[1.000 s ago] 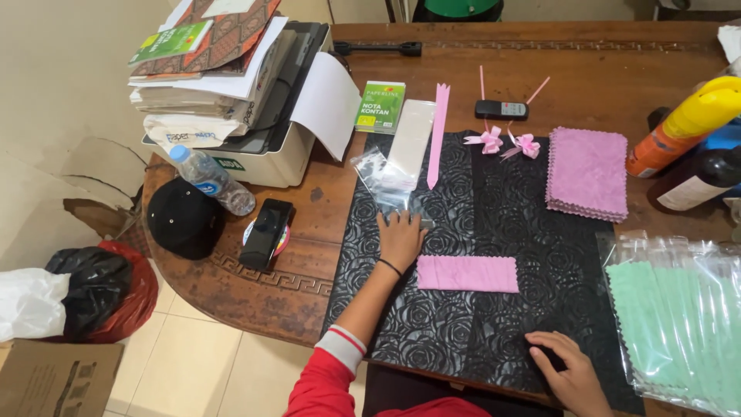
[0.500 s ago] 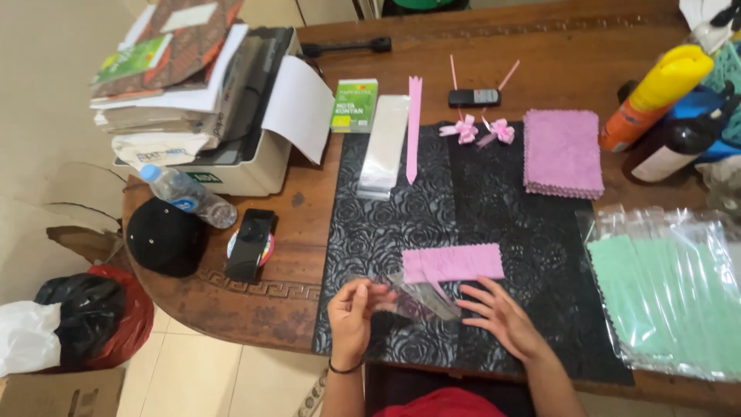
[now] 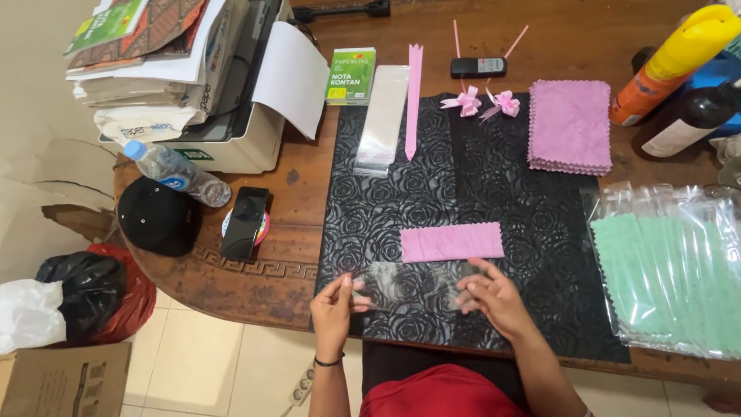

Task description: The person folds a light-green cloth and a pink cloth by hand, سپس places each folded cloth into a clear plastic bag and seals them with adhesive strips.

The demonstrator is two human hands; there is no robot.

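Two hands, left point(image 3: 333, 309) and right point(image 3: 494, 297), pinched the ends of a clear plastic sleeve point(image 3: 409, 284) near the table's point(image 3: 255, 286) front edge, just below a folded pink cloth point(image 3: 451, 242). A green rectangular booklet point(image 3: 351, 76) lay far back; bare black mat point(image 3: 502, 185) stretched between.

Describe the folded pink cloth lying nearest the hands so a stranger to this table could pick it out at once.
Start at the black rose-embossed mat covering the middle of the wooden table. Near its front edge, just beyond the left hand and right hand holding a clear plastic sleeve, lies the folded pink cloth. It is a single long strip with zigzag edges, unlike the square pink stack at the far right.
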